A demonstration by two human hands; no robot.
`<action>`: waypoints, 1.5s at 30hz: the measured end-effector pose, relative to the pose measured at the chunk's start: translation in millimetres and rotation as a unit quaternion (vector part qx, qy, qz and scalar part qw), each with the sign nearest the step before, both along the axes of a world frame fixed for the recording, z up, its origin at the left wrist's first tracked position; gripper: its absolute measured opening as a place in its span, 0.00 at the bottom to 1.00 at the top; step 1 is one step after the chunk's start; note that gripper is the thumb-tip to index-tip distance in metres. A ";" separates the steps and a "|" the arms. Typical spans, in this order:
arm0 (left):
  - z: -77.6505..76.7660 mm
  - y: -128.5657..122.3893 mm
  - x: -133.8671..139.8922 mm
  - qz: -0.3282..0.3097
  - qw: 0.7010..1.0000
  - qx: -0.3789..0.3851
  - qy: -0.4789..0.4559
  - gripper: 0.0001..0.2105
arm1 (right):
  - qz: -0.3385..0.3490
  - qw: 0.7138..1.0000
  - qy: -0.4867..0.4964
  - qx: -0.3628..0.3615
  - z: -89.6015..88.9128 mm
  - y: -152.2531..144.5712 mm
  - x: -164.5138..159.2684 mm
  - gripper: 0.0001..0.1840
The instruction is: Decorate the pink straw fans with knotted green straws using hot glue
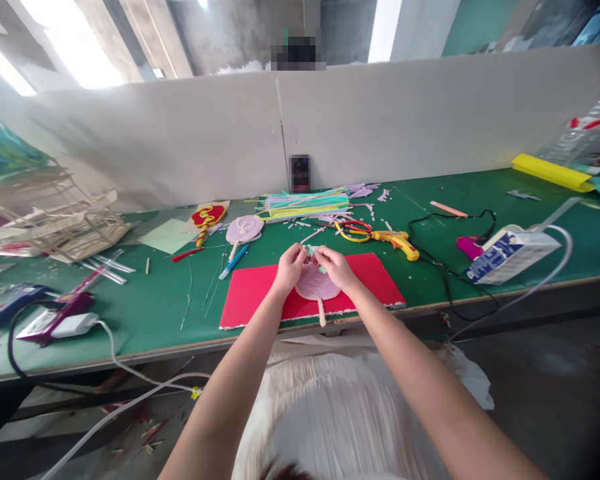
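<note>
With forearms flanking the purple fan, pinching a pale-green piece in both hands by the fan's far edge; best squeezed lightly.

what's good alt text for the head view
A person's left hand and right hand work close together at the far edge of a lilac, paddle-shaped piece over a red board; colored strips lie beyond on a green table.

1. I am in what looks like a craft workshop, at a long green bench.
2. Right of the frame's centre lie a yellow glue gun and scissors.
3. At mid-frame I see coloured strips among small scraps.
</note>
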State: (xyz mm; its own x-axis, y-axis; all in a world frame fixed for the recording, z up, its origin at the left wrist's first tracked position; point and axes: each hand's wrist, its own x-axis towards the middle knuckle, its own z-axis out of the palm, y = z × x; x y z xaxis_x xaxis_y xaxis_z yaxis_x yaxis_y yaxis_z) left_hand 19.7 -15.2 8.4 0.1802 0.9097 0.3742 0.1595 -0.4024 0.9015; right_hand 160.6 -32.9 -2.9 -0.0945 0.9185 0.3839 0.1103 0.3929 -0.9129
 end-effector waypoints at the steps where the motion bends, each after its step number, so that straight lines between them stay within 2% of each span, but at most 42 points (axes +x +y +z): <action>1: -0.3 0.0 -0.1 0.001 1.000 0.003 0.004 0.14 | 0.000 1.000 -0.001 0.002 0.3 -0.2 0.1 0.16; 12: -4.3 -0.1 -0.5 0.034 0.995 0.053 0.082 0.11 | -0.003 0.998 0.049 -0.036 2.0 -0.8 0.2 0.14; 20: -1.5 -1.3 0.3 0.000 0.998 0.026 0.049 0.12 | -0.007 0.998 0.044 -0.037 -3.3 2.5 1.0 0.14; 28: -0.7 -1.5 -0.3 -0.001 0.999 0.023 0.049 0.12 | 0.022 0.996 0.067 -0.050 -0.6 1.9 1.3 0.14; 32: 2.3 -3.2 0.2 -0.036 0.999 0.008 0.005 0.12 | 0.040 0.993 0.091 -0.058 1.3 1.8 2.3 0.14; 37: 4.6 -4.3 0.2 -0.086 0.994 -0.056 -0.043 0.14 | 0.062 0.991 0.101 -0.066 3.5 1.4 5.3 0.13; 40: 5.0 -3.8 -0.3 -0.103 0.990 -0.082 -0.047 0.13 | 0.057 0.992 0.097 -0.059 5.1 0.8 6.2 0.14; 45: 4.7 -2.9 -0.3 -0.123 0.989 -0.079 -0.028 0.16 | 0.051 0.992 0.098 -0.063 6.2 0.6 5.6 0.14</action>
State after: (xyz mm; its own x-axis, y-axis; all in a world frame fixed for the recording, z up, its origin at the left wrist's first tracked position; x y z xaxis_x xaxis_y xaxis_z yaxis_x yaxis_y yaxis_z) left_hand 19.4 -18.1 13.1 0.3852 0.8890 0.2476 0.0217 -0.2770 0.9606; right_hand 166.2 -32.3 3.3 -0.1246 0.9496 0.2876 -0.1092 0.2750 -0.9552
